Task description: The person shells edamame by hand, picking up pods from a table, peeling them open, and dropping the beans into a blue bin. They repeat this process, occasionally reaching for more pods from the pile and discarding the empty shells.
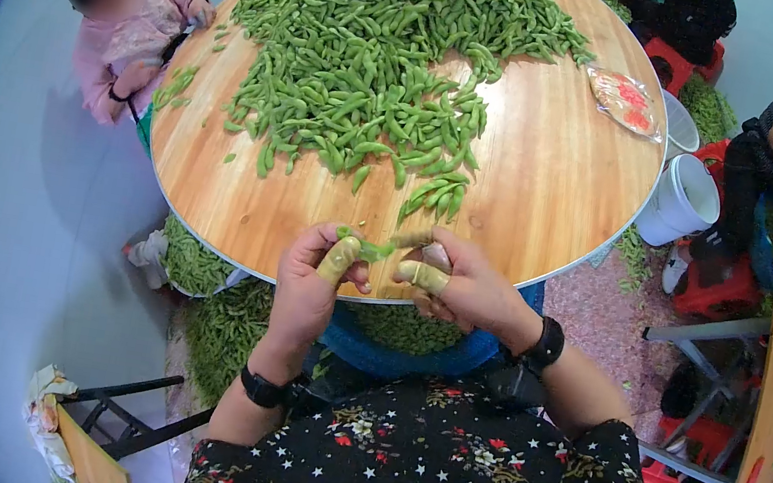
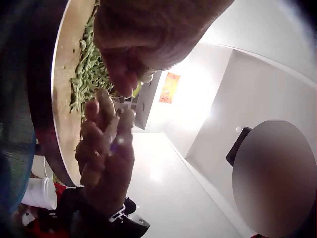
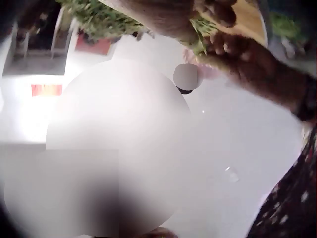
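In the head view my left hand (image 1: 312,275) pinches a green soybean pod (image 1: 373,252) between a yellow-covered thumb and its fingers, over the near table edge. My right hand (image 1: 469,285) faces it from the right, thumb and index finger spread apart, both in yellowish covers. Its index fingertip is right at the pod's end. A large heap of soybean pods (image 1: 364,66) covers the far part of the round wooden table (image 1: 557,188). In the left wrist view the right hand (image 2: 106,158) shows with its fingers apart. The left hand (image 3: 242,62) appears in the right wrist view.
A small group of pods (image 1: 436,195) lies just beyond my hands. Below the table edge sits a blue-rimmed container (image 1: 449,358) of pods. White buckets (image 1: 681,202) stand at the right, and a clear packet (image 1: 623,102) lies on the table. People sit left and right.
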### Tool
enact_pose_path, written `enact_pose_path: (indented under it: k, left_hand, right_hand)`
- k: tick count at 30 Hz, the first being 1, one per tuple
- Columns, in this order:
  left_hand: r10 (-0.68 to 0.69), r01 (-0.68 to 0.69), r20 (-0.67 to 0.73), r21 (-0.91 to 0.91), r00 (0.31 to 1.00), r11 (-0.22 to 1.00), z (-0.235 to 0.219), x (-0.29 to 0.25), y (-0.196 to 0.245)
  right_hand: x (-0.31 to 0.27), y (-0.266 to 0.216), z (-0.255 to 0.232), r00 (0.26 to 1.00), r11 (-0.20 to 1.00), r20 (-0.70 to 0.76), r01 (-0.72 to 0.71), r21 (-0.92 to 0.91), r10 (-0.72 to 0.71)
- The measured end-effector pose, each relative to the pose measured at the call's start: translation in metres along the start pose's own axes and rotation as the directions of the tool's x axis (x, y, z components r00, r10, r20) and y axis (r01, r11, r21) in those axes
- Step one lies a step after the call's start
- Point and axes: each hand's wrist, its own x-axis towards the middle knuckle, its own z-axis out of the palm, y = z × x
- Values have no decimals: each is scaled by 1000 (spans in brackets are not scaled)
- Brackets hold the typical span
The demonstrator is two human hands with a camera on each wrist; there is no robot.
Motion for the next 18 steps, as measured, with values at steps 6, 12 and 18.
enact_pose_path:
  k: [6, 12, 18]
  left_hand:
    - [33, -52, 87, 217, 996, 975, 12, -4, -1]
    - [120, -450, 442, 796, 889, 405, 12, -9, 11]
    - [178, -442, 405, 799, 897, 408, 19, -14, 11]
  right_hand:
    - [12, 31, -6, 984, 977, -16, 180, 113, -179]
    - [8, 20, 3, 701, 576, -20, 568, -588, -713]
    - [3, 33, 0, 644, 496, 7, 597, -631, -765]
